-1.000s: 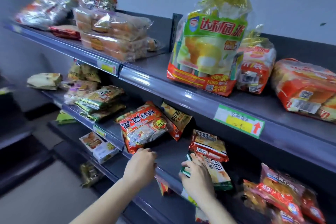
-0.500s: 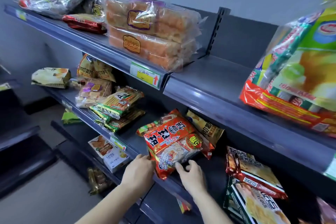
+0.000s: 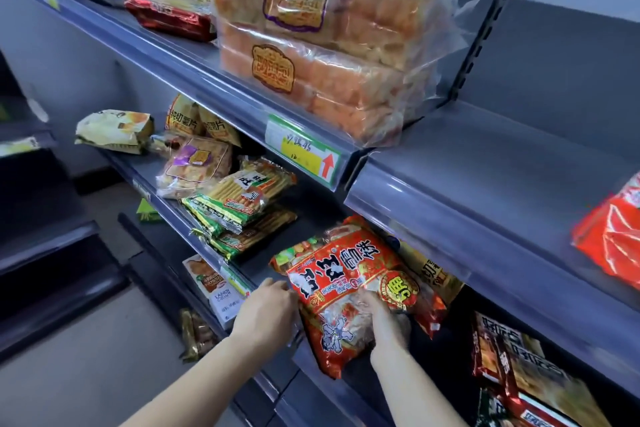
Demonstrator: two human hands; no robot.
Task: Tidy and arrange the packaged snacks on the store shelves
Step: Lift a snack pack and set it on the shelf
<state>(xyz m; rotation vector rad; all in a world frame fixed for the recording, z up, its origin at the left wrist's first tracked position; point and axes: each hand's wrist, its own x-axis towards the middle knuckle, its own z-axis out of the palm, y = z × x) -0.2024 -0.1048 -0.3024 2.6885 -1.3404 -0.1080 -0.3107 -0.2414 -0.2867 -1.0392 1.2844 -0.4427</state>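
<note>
**A:** Head view first. Where is the bag?

**B:** It's on the middle shelf, at the front edge. It's tilted, and its lower corner hangs past that edge.

**A:** And the hands?

**B:** The left hand is at the bag's left side, fingers curled against it. The right hand grips the right side, fingers bent over the clear front panel. I can't tell where either thumb sits.

**A:** Why both hands?

**B:** I'd guess because the bag is wide, puffy and slippery. With one hand on each side it can be turned and squared without crushing what's inside.

**A:** Why work at the front edge?

**B:** It looks like the easiest reach under the shelf above, and the label faces outward there. A yellow pack lies just behind it, touching it or nearly so.

**A:** Any room to straighten it?

**B:** There's bare shelf between the bag and the green packs towards the left end. My guess is it gets set flat there, fully behind the edge.
</note>
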